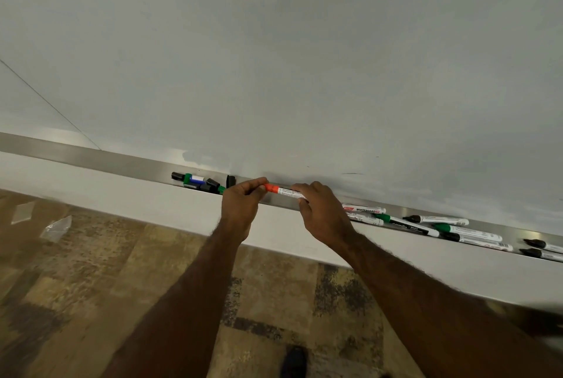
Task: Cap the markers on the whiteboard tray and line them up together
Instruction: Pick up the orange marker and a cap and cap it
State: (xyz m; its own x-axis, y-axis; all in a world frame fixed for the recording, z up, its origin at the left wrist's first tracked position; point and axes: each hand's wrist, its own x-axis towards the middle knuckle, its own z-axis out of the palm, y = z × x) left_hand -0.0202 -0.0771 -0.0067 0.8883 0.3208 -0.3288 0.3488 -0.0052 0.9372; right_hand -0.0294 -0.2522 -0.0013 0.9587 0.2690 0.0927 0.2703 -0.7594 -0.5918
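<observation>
Above tray (128, 161), marker (285, 190) between hands (281, 210)

Both bare forearms reach forward and upward from the bottom of the view, converging toward the middle. The left hand (240, 208) is curled, back of the hand toward the camera, thumb and forefinger pinched together at its top. The right hand (323, 213) sits just beside it, wrist bent, fingers curled inward and fingertips (300, 191) closed in a pinch facing the left hand.
</observation>
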